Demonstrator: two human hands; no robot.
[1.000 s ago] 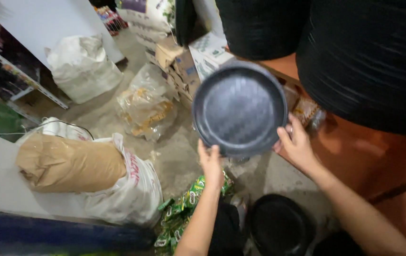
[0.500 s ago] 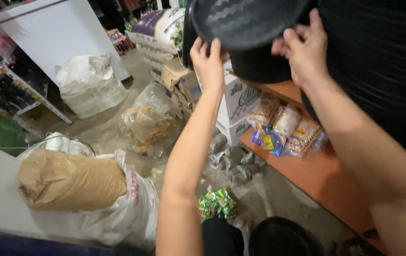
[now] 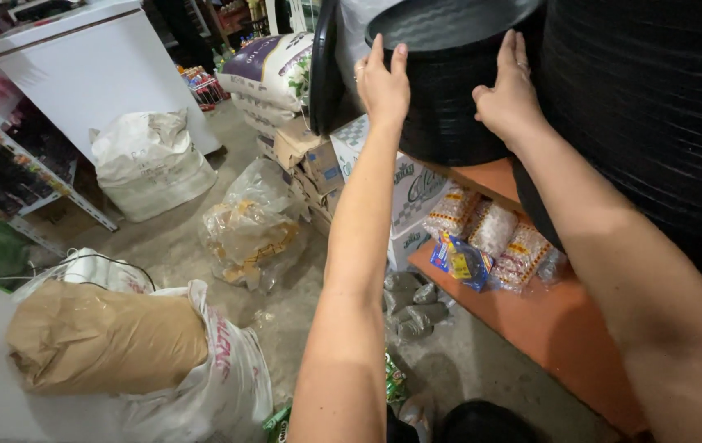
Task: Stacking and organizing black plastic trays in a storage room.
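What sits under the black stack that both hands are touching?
The black stack stands on an orange shelf. Below lie clear snack packets and a blue packet. The stack hides what is behind it.

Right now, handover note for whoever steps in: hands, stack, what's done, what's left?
Left hand: flat on the side of the stack of black trays, near its rim.
Right hand: fingers spread on the same stack, other side.
The stack stands on the orange shelf, beside taller black stacks.
Done: top tray sits on the stack.
Left: hands not yet off.
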